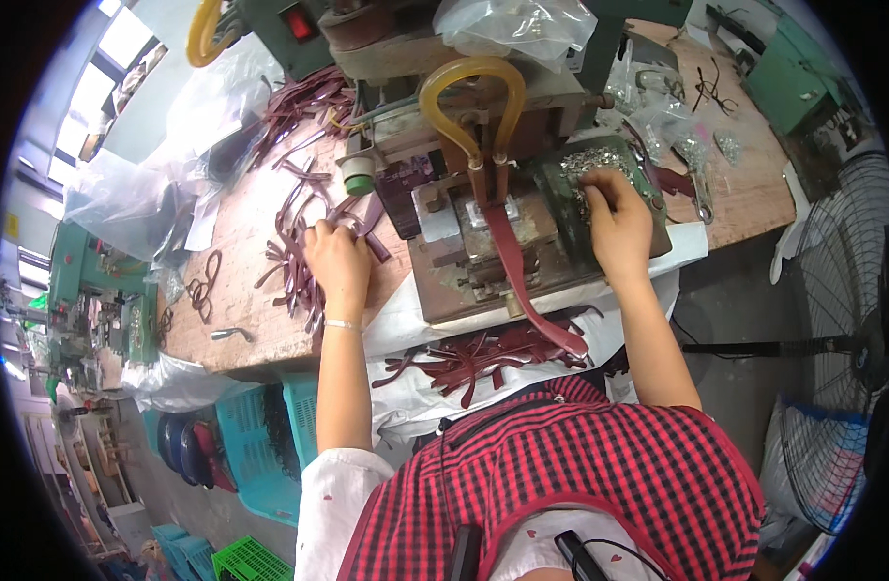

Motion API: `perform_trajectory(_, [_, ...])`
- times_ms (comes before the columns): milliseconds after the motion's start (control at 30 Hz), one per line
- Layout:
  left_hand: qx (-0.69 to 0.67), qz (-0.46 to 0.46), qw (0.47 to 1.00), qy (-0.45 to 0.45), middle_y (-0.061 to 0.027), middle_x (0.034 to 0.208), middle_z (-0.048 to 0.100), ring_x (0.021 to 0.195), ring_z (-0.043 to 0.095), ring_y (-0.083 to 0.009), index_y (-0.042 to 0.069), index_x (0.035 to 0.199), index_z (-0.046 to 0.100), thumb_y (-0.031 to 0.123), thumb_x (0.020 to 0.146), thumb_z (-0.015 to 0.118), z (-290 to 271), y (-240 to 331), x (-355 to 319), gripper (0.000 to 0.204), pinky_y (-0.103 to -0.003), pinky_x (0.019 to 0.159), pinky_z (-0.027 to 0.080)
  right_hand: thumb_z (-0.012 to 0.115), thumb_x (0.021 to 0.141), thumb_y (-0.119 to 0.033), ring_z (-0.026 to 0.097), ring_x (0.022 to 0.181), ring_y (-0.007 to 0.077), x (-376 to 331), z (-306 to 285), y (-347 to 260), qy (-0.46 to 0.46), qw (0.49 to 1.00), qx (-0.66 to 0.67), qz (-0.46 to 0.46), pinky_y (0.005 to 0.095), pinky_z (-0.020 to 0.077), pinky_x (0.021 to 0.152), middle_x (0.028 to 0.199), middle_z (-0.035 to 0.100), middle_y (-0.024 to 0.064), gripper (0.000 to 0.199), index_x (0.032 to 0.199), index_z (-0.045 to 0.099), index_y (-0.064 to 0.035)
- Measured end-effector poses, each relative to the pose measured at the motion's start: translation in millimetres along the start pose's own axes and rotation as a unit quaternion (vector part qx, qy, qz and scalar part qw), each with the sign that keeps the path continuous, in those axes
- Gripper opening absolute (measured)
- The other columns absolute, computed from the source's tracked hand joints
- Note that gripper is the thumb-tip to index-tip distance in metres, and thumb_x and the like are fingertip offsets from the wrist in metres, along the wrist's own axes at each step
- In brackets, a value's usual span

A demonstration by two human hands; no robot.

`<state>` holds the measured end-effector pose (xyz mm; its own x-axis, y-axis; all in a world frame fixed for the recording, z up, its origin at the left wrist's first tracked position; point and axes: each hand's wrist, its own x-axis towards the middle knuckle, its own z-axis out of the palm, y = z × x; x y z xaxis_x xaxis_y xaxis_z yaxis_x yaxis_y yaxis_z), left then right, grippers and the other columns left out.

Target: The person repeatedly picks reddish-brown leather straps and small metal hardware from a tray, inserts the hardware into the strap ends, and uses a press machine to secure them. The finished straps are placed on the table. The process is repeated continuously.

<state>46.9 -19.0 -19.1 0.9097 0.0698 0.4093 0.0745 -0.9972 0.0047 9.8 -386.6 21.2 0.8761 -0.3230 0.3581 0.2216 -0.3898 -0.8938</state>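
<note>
1) Nearest me, maroon strips [464, 360] lie heaped on white cloth [396, 405] below the bench edge
2) One maroon piece [510, 254] slants toward me from the machine's fixture [536, 221]
3) My left hand [336, 261] rests curled on loose strips [291, 276]; I can't tell if it grips one
4) My right hand [620, 230] bends thumb and forefinger over the green tray [558, 194]; whether it pinches anything is hidden
5) I judge this as picking up parts; the next move calls for separating single pieces cleanly
6) Containers: a teal crate [243, 441] holds something dark, the tray small metal bits [599, 158], and farther off a clear bag [691, 145] silvery pieces
</note>
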Motion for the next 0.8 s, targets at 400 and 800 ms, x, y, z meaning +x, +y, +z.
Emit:
perform_trajectory(400, [-0.629,-0.165,0.734,-0.195,-0.007,0.094,0.076,0.075,0.066,-0.0095,0.002,0.115,0.069,0.012,0.104,0.055,-43.0,-3.3,-1.5,0.021,-0.022,0.062,0.049,0.062,0.096,-0.002,0.072,0.098,0.0177,-3.9,-5.9,-88.4,-0.155,0.976,0.146,-0.036,0.0297,0.0547,0.089,0.103,0.076,0.0106,0.016,0.109,0.07,0.0011])
perform_trajectory(800, [-0.645,-0.017,0.725,0.242,-0.0065,0.086,0.07,0.064,0.057,-0.0081,-0.001,0.1,0.069,0.003,0.101,0.063,-123.9,61.6,-21.5,0.007,-0.02,0.058,0.045,0.064,0.09,-0.003,0.074,0.094,0.0255,-9.1,37.0,-102.9,-0.144,0.953,0.263,0.037,0.0329,0.0545,0.084,0.099,0.075,0.0174,0.039,0.128,0.056,0.0049])
